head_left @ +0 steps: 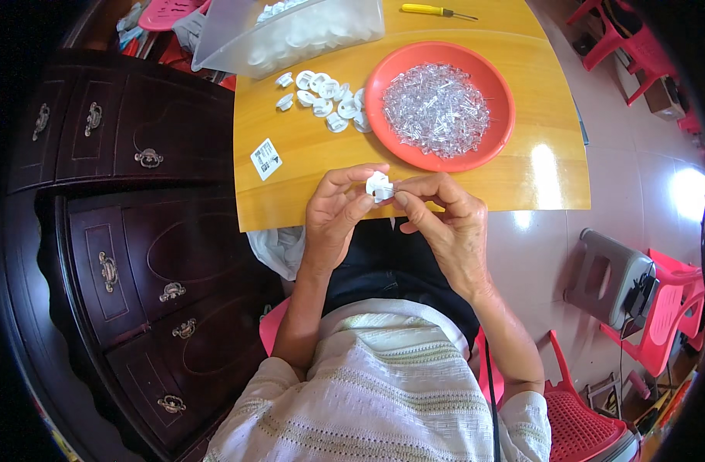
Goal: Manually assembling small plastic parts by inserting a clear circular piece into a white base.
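Near the front edge of the table, my left hand (331, 215) grips a small white plastic part (379, 186) between thumb and fingers. Thumb and forefinger of my right hand (454, 223) are pinched together against that part's right side; whatever they hold is too small to make out. Just beyond my hands stands a red round plate (508, 127) heaped with small clear plastic pieces (437, 109). Left of the plate, several similar white plastic parts (322, 106) lie loose on the yellow wooden table (314, 154).
A translucent bin (325, 42) of white parts stands at the far left. A yellow screwdriver (429, 10) lies at the back, a printed white label (266, 159) to the left. Dark drawers (144, 254) flank the table; a grey stool (611, 277) and pink chairs (661, 316) stand right.
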Tool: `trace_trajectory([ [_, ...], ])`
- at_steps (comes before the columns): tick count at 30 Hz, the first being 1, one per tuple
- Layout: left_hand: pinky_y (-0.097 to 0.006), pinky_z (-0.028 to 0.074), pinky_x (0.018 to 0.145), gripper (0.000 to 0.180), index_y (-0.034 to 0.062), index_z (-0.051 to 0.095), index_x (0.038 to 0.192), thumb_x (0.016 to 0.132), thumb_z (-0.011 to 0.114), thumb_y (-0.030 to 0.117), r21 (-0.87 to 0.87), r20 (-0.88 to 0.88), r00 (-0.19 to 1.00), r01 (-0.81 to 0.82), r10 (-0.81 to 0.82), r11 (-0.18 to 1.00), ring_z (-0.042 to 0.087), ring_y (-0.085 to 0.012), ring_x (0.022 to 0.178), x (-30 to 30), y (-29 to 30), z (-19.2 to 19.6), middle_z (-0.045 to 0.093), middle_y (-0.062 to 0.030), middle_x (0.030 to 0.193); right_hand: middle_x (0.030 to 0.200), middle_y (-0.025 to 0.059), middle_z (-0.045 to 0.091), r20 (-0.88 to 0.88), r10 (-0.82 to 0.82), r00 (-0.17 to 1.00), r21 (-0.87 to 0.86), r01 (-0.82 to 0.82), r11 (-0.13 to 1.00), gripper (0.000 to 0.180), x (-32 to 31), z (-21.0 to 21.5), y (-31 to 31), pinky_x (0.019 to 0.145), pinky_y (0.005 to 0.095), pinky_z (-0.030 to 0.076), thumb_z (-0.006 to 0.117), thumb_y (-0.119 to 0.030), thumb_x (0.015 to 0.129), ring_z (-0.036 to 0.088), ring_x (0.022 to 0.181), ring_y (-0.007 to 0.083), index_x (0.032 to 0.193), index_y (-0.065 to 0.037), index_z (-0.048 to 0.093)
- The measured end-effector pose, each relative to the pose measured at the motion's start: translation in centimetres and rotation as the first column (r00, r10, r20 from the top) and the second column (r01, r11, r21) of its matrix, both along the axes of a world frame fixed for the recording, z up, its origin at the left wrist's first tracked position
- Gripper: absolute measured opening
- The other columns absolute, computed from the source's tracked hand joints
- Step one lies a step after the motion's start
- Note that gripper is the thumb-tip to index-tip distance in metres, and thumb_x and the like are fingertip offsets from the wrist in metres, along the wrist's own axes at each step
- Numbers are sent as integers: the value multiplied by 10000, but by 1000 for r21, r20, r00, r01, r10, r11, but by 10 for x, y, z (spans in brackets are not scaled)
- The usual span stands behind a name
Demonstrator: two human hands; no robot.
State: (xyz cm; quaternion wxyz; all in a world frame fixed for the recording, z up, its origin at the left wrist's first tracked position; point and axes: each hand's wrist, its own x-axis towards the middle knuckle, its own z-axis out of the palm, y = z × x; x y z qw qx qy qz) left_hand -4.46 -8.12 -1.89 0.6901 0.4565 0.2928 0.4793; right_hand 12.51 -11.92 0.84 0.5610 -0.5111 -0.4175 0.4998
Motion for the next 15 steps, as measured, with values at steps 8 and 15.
trace_trajectory([
  [8,-363,421,1027,284,3,520,1193,912,564,-7,6,-11,1000,-6,6,1000,541,-233,1176,0,-1,1,533,-209,1289,871,59,697,23,18,1000,6,-18,1000,101,1,0,0,570,231,551,676,-67,871,640,728,82,929,13,657],
  [15,-364,453,1001,289,-12,534,1185,899,562,-43,102,-52,999,5,0,995,563,-241,1156,-2,1,2,535,-199,1288,874,57,698,3,12,1000,-5,-12,1000,97,2,0,0,550,222,530,675,-68,872,631,702,78,926,11,659],
])
